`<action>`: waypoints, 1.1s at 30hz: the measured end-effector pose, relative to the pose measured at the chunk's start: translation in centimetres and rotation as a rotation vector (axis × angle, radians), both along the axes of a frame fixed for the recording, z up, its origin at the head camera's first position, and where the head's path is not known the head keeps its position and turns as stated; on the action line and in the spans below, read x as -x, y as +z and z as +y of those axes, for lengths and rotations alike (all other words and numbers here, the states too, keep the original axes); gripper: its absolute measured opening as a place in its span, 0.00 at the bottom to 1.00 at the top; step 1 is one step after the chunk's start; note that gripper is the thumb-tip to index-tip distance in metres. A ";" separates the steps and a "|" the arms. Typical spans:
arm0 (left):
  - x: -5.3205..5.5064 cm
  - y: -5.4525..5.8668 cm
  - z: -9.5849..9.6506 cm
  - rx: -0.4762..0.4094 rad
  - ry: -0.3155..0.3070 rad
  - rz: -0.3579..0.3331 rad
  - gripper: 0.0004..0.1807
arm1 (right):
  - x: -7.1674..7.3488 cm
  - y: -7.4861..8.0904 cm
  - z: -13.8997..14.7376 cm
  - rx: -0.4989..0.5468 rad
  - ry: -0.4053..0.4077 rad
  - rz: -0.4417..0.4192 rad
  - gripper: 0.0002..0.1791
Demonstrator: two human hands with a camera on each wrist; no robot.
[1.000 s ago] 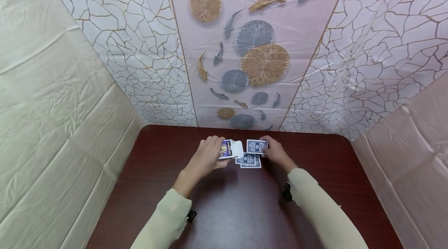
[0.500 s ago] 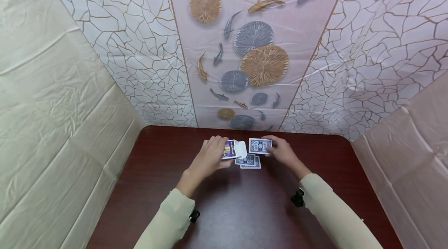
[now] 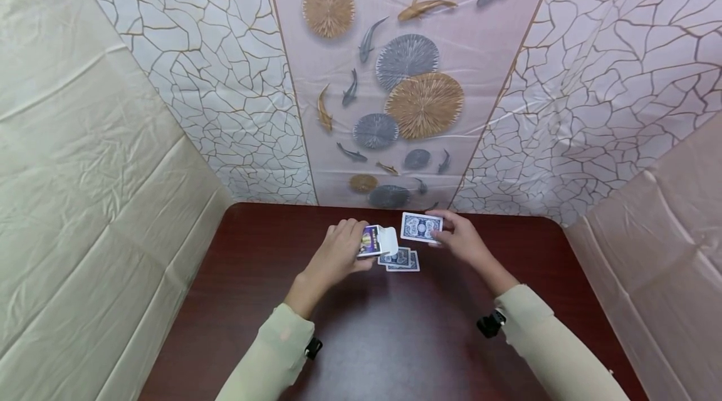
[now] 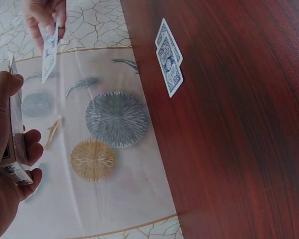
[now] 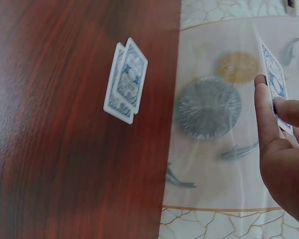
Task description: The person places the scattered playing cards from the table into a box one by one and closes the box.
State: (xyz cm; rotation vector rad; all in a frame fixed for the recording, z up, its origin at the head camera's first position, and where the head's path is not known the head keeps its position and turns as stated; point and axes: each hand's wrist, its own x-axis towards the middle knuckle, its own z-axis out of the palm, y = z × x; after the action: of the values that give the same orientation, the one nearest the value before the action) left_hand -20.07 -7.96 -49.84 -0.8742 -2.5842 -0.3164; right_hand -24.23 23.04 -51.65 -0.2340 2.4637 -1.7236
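Note:
In my left hand (image 3: 334, 255) I grip a purple-printed playing-card box (image 3: 369, 241), its white flap (image 3: 388, 240) standing open toward the right. My right hand (image 3: 464, 239) pinches a playing card (image 3: 420, 227), blue patterned back up, between thumb and fingers; whether more than one card is held I cannot tell. The held card is raised off the table, right of the box and apart from it. Below both hands, two overlapping blue-backed cards (image 5: 131, 75) lie on the table. In the head view the box flap partly covers them.
The dark red-brown table (image 3: 361, 338) has its far edge against a patterned cloth backdrop (image 3: 420, 104). Pale cloth panels stand at the left (image 3: 113, 200) and right (image 3: 660, 244). Dark wrist cameras sit on both sleeves.
My right hand has lifted the pinched card away from the cards on the table, up and to the right. The left hand moved slightly right with the box, then stayed.

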 end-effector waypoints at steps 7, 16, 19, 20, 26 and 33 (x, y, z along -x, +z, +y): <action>0.0 -0.1 0.1 0.008 0.000 0.000 0.37 | -0.9 1.7 -0.3 0.014 0.020 0.009 0.27; -0.1 0.2 0.0 0.007 0.004 0.002 0.38 | -2.1 3.6 -0.9 0.024 0.020 -0.006 0.27; -0.1 0.2 0.1 0.005 0.004 -0.002 0.38 | -2.5 4.2 -1.3 0.058 0.009 -0.024 0.27; -0.1 0.2 0.1 0.005 0.005 -0.003 0.38 | -2.7 4.4 -1.4 0.073 0.012 -0.027 0.27; 0.0 0.1 0.2 -0.010 -0.005 0.010 0.38 | -3.5 5.1 -2.4 0.167 0.052 -0.031 0.28; -0.1 0.1 0.4 -0.016 -0.016 0.010 0.38 | -3.8 5.3 -3.1 0.120 0.055 -0.038 0.28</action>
State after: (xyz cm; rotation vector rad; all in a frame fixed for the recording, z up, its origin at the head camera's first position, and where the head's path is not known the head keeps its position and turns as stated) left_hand -19.99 -7.52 -49.72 -0.8896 -2.5627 -0.3355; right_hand -20.45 19.93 -46.38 -0.2759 2.3085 -1.8370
